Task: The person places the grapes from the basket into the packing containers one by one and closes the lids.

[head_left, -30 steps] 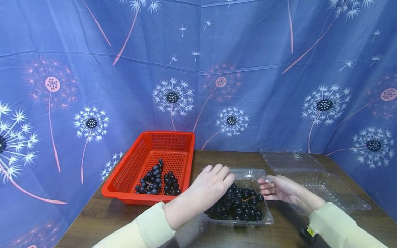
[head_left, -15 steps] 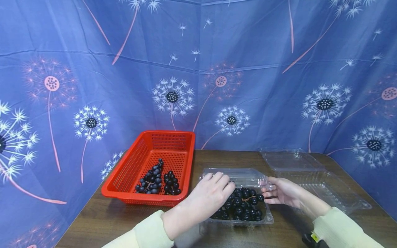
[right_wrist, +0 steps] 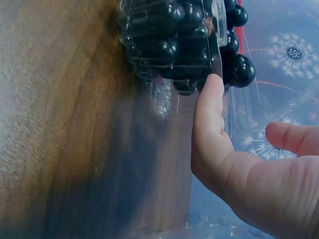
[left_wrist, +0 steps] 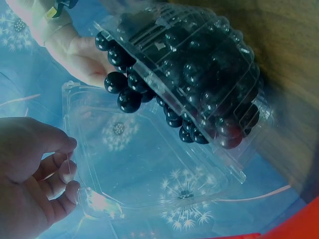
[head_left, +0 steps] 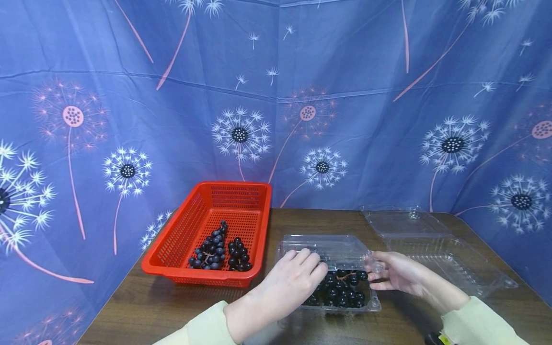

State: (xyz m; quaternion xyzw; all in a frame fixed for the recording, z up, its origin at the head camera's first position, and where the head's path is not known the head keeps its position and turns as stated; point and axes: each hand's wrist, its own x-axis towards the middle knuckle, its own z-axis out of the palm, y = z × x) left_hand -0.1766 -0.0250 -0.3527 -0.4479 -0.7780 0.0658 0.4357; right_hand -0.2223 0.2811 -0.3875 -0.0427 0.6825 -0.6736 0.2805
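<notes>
A clear plastic clamshell box (head_left: 373,304) filled with black grapes (head_left: 338,290) stands on the table in front of me. Its hinged lid (head_left: 323,245) leans forward over the fruit, partly lowered. My left hand (head_left: 293,282) pinches the lid's front edge between thumb and fingertips, as the left wrist view shows. At the lid's right corner is my right hand (head_left: 403,272), thumb spread away from fairly straight fingers. In the right wrist view a fingertip (right_wrist: 214,82) is right at the box's rim. Some grapes bulge above the rim. My left hand hides the box's left side.
A red perforated basket (head_left: 181,272) stands at the left, with a larger grape bunch (head_left: 211,249) and a smaller bunch (head_left: 238,254) inside. At the right lies a second clear clamshell (head_left: 453,261), opened flat. Behind the wooden table (head_left: 319,220) hangs a blue dandelion-print cloth (head_left: 366,96).
The lid has tipped forward and down over the grapes, with my left hand moving down slightly toward me. My right hand has shifted a little to the right and down.
</notes>
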